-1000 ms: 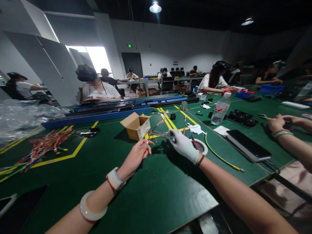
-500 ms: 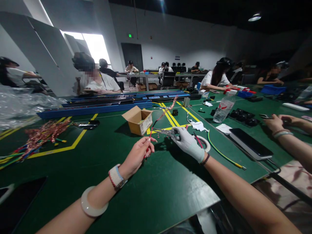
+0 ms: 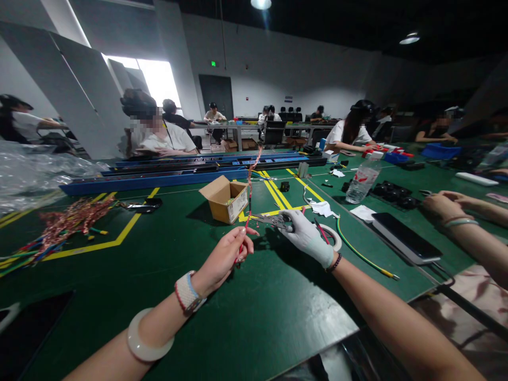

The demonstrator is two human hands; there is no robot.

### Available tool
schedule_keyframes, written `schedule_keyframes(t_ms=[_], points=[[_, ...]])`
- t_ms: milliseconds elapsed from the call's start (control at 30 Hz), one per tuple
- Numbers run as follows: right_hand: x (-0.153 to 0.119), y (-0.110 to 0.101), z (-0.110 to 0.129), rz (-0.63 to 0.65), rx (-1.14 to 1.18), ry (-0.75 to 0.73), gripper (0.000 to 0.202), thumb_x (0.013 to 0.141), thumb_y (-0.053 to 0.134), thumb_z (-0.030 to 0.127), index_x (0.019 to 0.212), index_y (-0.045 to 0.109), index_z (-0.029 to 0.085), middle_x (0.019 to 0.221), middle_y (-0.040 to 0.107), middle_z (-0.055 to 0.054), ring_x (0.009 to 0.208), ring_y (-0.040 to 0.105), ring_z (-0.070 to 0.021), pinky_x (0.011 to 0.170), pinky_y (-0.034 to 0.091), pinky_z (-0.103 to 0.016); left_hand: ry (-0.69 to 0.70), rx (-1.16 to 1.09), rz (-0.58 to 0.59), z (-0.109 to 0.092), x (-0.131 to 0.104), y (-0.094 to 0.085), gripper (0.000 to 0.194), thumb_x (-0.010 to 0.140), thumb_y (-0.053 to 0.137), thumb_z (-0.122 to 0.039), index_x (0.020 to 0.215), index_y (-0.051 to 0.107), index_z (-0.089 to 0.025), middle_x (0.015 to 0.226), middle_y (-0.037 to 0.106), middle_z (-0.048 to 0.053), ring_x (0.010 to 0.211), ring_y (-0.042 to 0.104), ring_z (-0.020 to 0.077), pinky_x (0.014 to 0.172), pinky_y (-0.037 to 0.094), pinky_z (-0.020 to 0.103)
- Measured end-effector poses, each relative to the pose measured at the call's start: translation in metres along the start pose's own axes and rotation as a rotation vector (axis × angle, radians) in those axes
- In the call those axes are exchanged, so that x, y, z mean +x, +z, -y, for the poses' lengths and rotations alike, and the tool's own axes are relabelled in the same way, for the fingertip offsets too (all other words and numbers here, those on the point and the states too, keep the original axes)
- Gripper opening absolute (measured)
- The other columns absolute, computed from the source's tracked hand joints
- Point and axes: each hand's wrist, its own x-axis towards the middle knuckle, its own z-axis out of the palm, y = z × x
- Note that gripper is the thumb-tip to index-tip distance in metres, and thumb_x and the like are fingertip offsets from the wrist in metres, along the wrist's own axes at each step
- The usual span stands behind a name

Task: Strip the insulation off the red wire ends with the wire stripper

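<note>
My left hand (image 3: 228,250), bare, pinches a red wire (image 3: 247,221) between thumb and fingers. From the wire's upper end a strip of frayed bare copper (image 3: 251,177) rises nearly upright, passing in front of the right edge of an open cardboard box (image 3: 234,205). My right hand (image 3: 308,237) wears a white glove and is closed around a pair of metal pliers (image 3: 270,220). The jaws point left, with their tips close to the red wire; I cannot tell if they touch it. Under the gloved hand lie a roll of white tape (image 3: 336,239) and a short red-and-black piece (image 3: 322,232).
A bundle of copper-ended wires (image 3: 71,225) lies at left. Long blue rails (image 3: 154,180) cross the table's back. A water bottle (image 3: 363,178), a black phone-like device (image 3: 407,235) and a green-yellow cable (image 3: 357,257) are at right. A co-worker's hands (image 3: 448,205) work beside them.
The copper strip has swung left from a rightward slant to nearly upright. The pliers stay almost in place, close to the wire. Both hands keep their hold.
</note>
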Motion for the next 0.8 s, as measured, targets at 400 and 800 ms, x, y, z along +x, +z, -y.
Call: schedule_keyframes(t_ms=[400, 800], points=[[0.0, -0.013, 0.008, 0.0, -0.177, 0.036, 0.027, 0.082, 0.056, 0.02, 0.11, 0.057, 0.02, 0.105, 0.058, -0.008, 0.091, 0.059, -0.0196, 0.079, 0.048, -0.03, 0.044, 0.293, -0.045, -0.008, 0.008, -0.015, 0.03, 0.089, 0.048, -0.041, 0.094, 0.057, -0.013, 0.065, 0.057, -0.001, 0.044, 0.037, 0.0063, 0.043, 0.026, 0.018], [0.002, -0.021, 0.005, -0.232, -0.227, -0.027, 0.067, 0.066, 0.055, 0.004, 0.13, 0.046, 0.024, 0.12, 0.051, -0.011, 0.107, 0.054, -0.0279, 0.084, 0.05, -0.036, 0.095, 0.703, -0.035, -0.011, 0.007, -0.023, 0.031, 0.09, 0.042, -0.042, 0.087, 0.061, -0.018, 0.062, 0.059, 0.0, 0.056, 0.053, 0.0155, 0.054, 0.037, 0.024]])
